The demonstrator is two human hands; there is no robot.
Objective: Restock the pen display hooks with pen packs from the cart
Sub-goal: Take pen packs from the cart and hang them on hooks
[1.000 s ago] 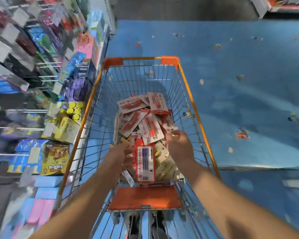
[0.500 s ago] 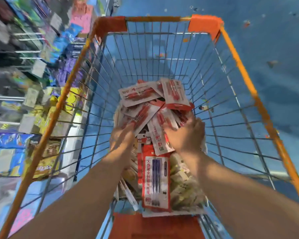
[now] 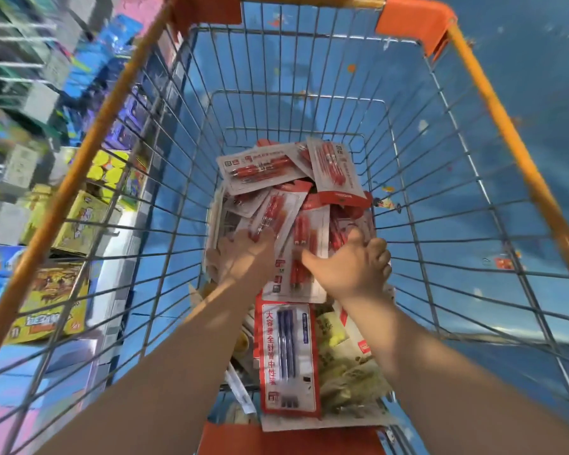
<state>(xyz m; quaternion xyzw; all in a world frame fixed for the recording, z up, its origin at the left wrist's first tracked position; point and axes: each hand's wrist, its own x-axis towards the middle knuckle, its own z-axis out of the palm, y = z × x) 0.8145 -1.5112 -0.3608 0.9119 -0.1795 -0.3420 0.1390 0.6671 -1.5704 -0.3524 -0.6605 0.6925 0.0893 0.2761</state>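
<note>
Reached into cart (image 3: pixel 493 103). Left hand (image 3: pixel 243 257) and right hand (image 3: pixel 352 267) lay on red pen packs (image 3: pixel 296 224). Grip impossible to tell.

on the left side of the frame stand store shelves (image 3: pixel 30 93), blurred, with many coloured goods. at the lower left lies a yellow box (image 3: pixel 51 300) with cartoon print, and above it a pack with yellow round lids (image 3: pixel 107 167). the blue floor (image 3: pixel 523 110) fills the right side, with small coloured specks.
</note>
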